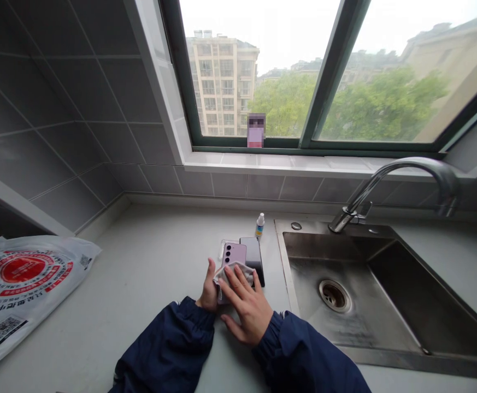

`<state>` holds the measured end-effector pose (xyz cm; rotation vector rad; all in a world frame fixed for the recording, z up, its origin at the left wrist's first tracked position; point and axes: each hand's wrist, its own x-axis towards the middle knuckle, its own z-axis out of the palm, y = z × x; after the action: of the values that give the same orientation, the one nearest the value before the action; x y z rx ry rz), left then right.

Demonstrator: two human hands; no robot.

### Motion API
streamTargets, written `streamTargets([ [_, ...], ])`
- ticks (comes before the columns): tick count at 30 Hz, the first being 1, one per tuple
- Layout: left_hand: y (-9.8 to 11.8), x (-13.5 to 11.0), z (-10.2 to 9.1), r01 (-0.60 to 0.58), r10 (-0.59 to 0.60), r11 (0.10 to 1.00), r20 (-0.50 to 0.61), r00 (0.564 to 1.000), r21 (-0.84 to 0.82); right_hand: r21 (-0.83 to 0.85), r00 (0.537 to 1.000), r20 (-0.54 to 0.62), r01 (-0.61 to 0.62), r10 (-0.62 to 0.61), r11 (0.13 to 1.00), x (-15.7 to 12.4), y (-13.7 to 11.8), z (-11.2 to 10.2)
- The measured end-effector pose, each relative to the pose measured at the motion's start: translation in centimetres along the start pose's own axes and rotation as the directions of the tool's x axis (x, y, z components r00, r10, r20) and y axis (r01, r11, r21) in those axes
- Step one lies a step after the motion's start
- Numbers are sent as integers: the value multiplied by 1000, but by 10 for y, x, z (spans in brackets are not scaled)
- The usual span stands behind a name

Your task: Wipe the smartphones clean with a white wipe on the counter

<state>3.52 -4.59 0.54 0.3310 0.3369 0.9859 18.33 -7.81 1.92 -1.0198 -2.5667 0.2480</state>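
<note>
A pale purple phone (234,254) lies back-up on the grey counter (148,284), its camera lenses showing. My left hand (208,289) holds its left edge, thumb up. My right hand (247,305) lies over a small grey cloth (233,268), fingers flat and stretched, pressing it on the phone's lower half. A black phone (253,255) lies right beside the purple one. Behind them stands a small spray bottle (259,225) with a white cap.
A steel sink (369,295) with a curved tap (402,180) is directly to the right. A printed white plastic bag (21,284) lies on the counter at far left. Tiled walls and a window ledge (287,162) bound the back.
</note>
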Motion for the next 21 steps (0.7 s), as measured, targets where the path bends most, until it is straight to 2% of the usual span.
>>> streamTargets([
  [4,-2,-1,-3,12,-12,1000,20,1000,-6,-35,998,-65,16,-18,999,0,4,2],
  [8,-3,-2,-5,-41,40,996,17,999,77,-70,995,-102,12,-19,997,0,7,4],
  [16,-11,5,-11,-138,99,975,219,971,173,-124,979,-190,-98,73,987,2,13,3],
  [21,-6,4,-8,-136,104,978,196,975,160,-138,975,-195,-138,110,981,2,13,4],
])
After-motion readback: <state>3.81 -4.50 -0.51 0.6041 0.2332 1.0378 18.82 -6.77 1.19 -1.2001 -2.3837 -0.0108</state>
